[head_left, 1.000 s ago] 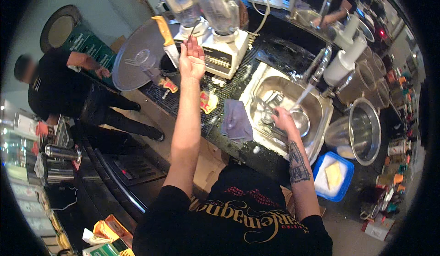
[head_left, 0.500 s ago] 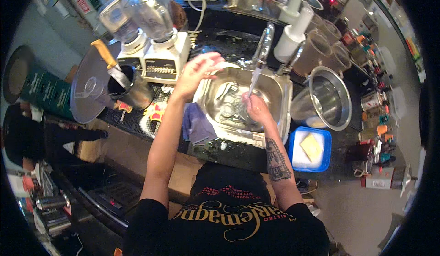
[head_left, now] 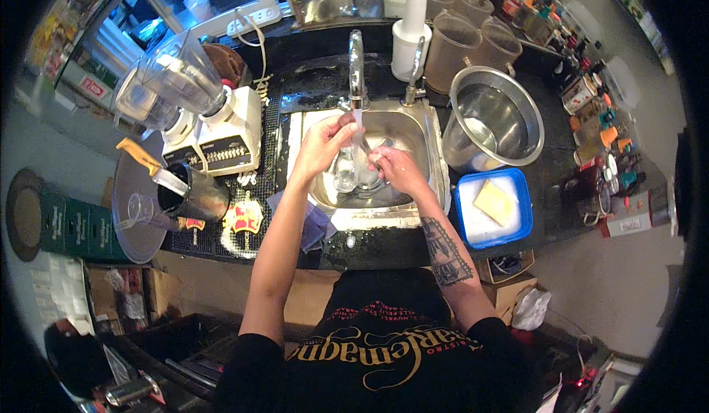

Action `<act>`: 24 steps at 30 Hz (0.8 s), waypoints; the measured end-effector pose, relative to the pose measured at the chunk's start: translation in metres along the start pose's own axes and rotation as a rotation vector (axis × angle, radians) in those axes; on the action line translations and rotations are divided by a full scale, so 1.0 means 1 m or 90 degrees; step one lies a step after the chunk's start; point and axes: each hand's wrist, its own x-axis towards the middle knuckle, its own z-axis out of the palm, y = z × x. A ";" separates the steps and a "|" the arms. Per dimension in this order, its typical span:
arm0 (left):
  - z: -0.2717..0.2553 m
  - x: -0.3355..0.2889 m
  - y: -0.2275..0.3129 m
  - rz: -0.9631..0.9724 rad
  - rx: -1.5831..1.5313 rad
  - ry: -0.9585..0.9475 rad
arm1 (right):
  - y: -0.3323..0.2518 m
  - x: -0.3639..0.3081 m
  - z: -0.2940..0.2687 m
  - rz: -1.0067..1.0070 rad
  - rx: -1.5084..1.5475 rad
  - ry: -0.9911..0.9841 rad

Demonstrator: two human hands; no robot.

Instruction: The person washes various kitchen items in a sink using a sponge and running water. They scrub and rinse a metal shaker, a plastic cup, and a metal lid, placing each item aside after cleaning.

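Note:
Both hands are over the metal sink (head_left: 422,128), at the stream falling from the faucet (head_left: 356,66). My left hand (head_left: 323,145) is closed at the left of the water, fingers bent toward it. My right hand (head_left: 397,169) pinches from the other side, lower down. Between them runs a slim, shiny piece (head_left: 364,144), its kind hard to tell in the water. Below, clear glassware (head_left: 345,178) lies in the basin, partly hidden by the hands. A purple-blue cloth (head_left: 316,228) hangs over the sink's front left edge, beside my left forearm.
Right of the sink stand a metal bucket (head_left: 458,128) and a blue tub (head_left: 526,224) of suds holding a yellow sponge (head_left: 495,202). At left are blenders (head_left: 229,128) and a dark container (head_left: 210,195) with a yellow-handled knife (head_left: 140,156). Bottles (head_left: 591,147) line the far right.
My left hand has come down from above the sink's left side to the stream and closed. My right hand has lifted from the basin toward it. The view has shifted.

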 end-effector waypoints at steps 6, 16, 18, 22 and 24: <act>-0.002 -0.013 -0.023 0.013 -0.004 -0.016 | -0.018 0.014 -0.001 -0.050 -0.068 0.001; 0.010 -0.026 -0.069 -0.167 0.118 -0.068 | -0.056 0.046 -0.008 -0.079 0.055 -0.056; -0.003 -0.022 -0.076 -0.201 0.045 -0.003 | -0.049 0.047 -0.010 -0.052 -0.029 -0.027; -0.011 -0.040 -0.069 -0.258 -0.130 0.074 | -0.039 0.045 0.001 -0.211 -0.124 -0.037; -0.013 -0.052 -0.076 -0.251 -0.156 0.077 | -0.031 0.046 0.004 -0.208 -0.140 0.003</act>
